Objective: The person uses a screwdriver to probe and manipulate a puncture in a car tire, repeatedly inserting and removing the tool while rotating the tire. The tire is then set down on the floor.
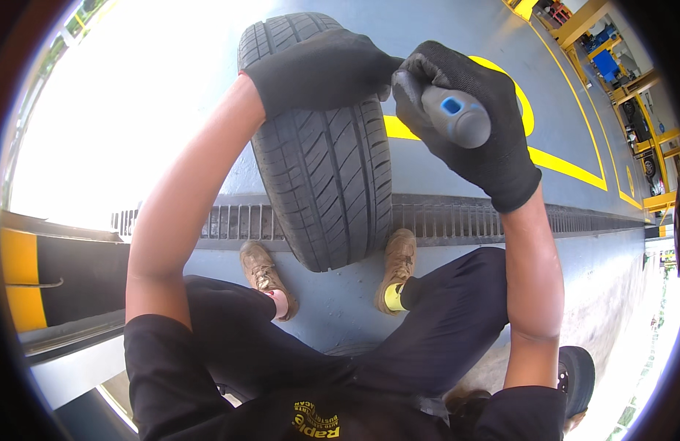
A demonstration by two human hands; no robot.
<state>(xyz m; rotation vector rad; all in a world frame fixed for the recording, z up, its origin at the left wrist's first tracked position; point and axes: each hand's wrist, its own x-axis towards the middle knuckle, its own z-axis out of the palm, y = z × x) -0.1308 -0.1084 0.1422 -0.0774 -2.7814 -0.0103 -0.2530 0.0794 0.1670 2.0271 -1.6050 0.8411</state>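
Note:
A black rubber tyre [321, 184] stands upright between my feet, its tread facing me. My left hand [321, 70], in a black knit glove, lies across the upper part of the tread. Its fingers curl in by the tyre's right edge, and whatever they pinch is hidden. Right of the tyre, my right hand [469, 110], gloved the same way, is wrapped round a thick grey tool handle [465, 121] with a blue patch near its rounded end. The handle's end points toward me. The tool's working end is hidden behind my hands, so its kind is unclear.
A metal floor drain grate [457, 220] runs crosswise under the tyre. My brown shoes [401, 257] flank it. Yellow lines [568, 167] mark the grey floor. A black-and-yellow block [53, 283] stands at left, another wheel [575, 378] at lower right, yellow frames [652, 143] at far right.

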